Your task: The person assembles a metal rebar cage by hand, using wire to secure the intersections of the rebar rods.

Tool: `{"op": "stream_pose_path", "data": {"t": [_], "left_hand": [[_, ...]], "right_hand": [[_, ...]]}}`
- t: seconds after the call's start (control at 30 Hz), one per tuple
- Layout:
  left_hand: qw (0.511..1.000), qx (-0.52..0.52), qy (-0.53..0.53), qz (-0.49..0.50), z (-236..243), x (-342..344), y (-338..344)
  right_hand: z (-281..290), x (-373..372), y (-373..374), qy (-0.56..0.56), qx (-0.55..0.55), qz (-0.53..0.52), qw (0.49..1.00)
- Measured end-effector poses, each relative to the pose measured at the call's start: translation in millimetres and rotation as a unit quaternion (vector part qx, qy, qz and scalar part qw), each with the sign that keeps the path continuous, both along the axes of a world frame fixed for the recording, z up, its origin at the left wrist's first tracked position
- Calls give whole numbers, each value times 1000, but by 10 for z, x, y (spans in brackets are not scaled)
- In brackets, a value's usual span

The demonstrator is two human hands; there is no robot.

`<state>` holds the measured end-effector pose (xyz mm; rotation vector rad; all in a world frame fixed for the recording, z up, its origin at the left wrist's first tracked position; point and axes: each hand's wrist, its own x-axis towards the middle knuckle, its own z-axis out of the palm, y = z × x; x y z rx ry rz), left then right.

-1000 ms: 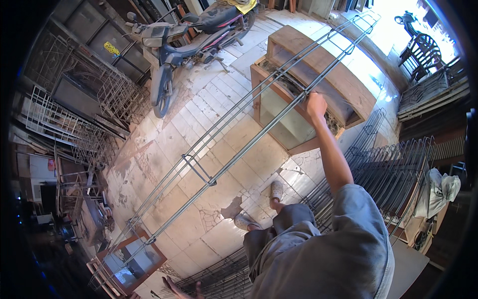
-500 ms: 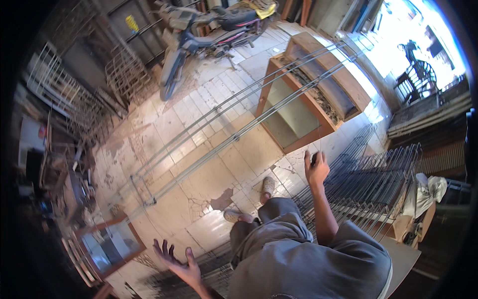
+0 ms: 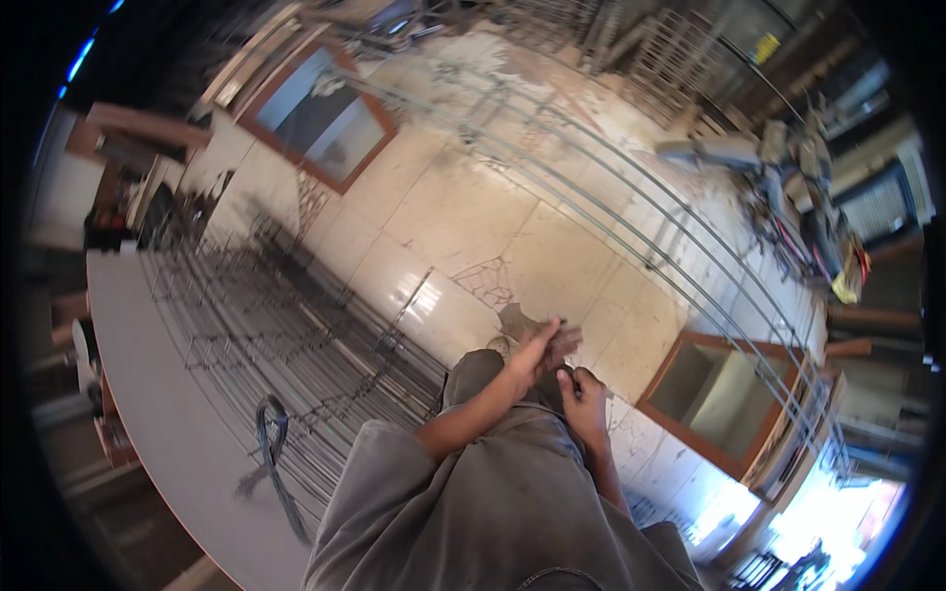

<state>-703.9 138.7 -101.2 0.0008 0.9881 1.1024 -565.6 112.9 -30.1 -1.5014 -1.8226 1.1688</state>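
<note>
pale floor tiles [image 3: 463, 227] run under everything, pretty dusty. both hands meet in front of the grey shirt [image 3: 493, 512]: left hand [image 3: 532, 357] flat, fingers straight together, right hand [image 3: 583, 402] curled just beside it, can't tell if it holds anything. long steel rod frame [image 3: 631, 246] lies across the floor well beyond, wire mesh stack [image 3: 286, 345] at left.

The left hand [image 3: 532, 357] is held flat and stretched out in front of the body, fingers together, above the tiled floor. The right hand [image 3: 583, 402] is curled just beside it (whether anything is gripped cannot be told), the two nearly touching.
</note>
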Motion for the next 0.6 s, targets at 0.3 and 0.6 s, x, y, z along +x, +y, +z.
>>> {"op": "stream_pose_path", "data": {"t": [0.3, 0.6], "left_hand": [[838, 106, 15, 535, 541, -2163, 591], [750, 156, 251, 591, 1081, -3463, 1170]], "right_hand": [[380, -971, 458, 78, 23, 235, 969], [648, -1632, 1085, 75, -17, 251, 965]]}}
